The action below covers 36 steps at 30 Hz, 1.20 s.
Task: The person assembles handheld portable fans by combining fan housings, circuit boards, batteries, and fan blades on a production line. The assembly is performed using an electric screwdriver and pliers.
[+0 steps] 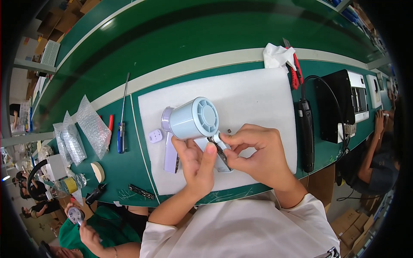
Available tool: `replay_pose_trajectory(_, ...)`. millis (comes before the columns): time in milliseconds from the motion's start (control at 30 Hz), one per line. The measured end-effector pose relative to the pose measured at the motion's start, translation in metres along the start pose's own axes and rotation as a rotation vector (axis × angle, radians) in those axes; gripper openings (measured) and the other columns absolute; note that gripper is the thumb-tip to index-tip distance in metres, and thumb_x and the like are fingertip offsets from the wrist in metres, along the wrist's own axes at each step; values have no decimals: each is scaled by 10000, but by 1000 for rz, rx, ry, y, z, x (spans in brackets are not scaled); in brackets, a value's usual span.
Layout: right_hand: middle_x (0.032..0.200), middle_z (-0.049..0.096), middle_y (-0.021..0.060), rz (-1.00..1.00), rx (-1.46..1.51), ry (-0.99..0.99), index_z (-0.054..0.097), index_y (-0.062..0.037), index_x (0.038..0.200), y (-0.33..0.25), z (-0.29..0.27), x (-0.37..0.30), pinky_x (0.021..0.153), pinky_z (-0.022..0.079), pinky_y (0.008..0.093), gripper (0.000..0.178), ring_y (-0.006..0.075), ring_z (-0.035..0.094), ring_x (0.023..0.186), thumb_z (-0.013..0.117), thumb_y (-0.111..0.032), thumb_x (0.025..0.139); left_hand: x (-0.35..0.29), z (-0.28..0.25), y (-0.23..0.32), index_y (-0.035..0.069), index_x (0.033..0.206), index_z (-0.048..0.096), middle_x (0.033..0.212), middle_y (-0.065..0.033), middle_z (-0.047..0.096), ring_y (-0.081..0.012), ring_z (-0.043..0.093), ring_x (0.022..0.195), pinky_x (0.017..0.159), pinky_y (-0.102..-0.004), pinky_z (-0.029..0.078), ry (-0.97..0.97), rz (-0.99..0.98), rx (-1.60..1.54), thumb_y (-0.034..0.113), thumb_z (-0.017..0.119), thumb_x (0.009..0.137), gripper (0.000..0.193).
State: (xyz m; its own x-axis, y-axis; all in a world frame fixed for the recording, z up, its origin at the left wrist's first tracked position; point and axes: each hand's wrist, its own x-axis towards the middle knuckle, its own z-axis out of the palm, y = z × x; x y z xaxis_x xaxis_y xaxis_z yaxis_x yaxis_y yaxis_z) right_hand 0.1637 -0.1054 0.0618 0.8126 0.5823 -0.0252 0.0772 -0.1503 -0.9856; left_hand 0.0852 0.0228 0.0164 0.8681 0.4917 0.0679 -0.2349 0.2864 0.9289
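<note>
A light blue handheld fan (185, 121) with a drum-shaped head and a round ribbed grille is held over a white foam mat (258, 103). Beneath the head, my left hand (195, 165) supports it, with the thumb against the neck. The thumb and fingers of my right hand (262, 152) pinch a small light blue piece at the neck, where a dark inner part shows. Partly hidden behind lies a lavender fan (171, 155). To its left rests a small lavender cover (155, 136), and a tiny metal bit (229, 130) sits near my right fingers.
Left of the mat are a blue screwdriver (121, 137), bubble wrap (92, 129) and a narrow circuit board (141, 191). On the right are a black corded electric screwdriver (306, 137), a black machine (337, 107) and a red cutter (296, 73). Co-workers sit on both sides.
</note>
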Motion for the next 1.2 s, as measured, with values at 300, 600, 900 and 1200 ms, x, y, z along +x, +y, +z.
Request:
replay_pose_trajectory(300, 768, 624, 96, -75, -137, -23, 718, -29, 1071, -6, 1, 0, 543, 478, 252, 296, 170, 639, 612, 721, 30, 781, 0, -3, -7, 49, 1433, 242, 1373, -109, 398, -191, 404, 1238, 1038, -344, 325, 66, 44, 20, 80, 574, 930, 603)
replay_pose_trajectory(600, 723, 552, 90, -170, -189, 11, 705, -24, 1100, -5, 4, -4, 509, 443, 281, 289, 187, 572, 580, 694, 29, 816, 1, -3, -6, 50, 1395, 276, 1298, -117, 459, -185, 477, 1152, 997, -335, 373, 58, 37, 53, 117, 567, 950, 536)
replay_pose_trajectory(900, 782, 626, 106, -144, 76, 2, 694, -22, 1123, 0, 3, -1, 601, 497, 262, 349, 168, 620, 654, 716, 56, 784, 10, -3, 18, 23, 1372, 307, 1238, -153, 498, -221, 539, 1087, 941, -354, 435, -46, -242, -312, 228, 493, 974, 485)
replay_pose_trajectory(1200, 893, 578, 18, 119, 272, -110, 665, -73, 1186, -3, 2, 2, 683, 489, 230, 386, 102, 590, 840, 754, -44, 811, 10, -6, 20, 15, 1327, 371, 1174, -158, 526, -211, 571, 997, 836, -338, 500, -158, -244, -335, 297, 571, 948, 513)
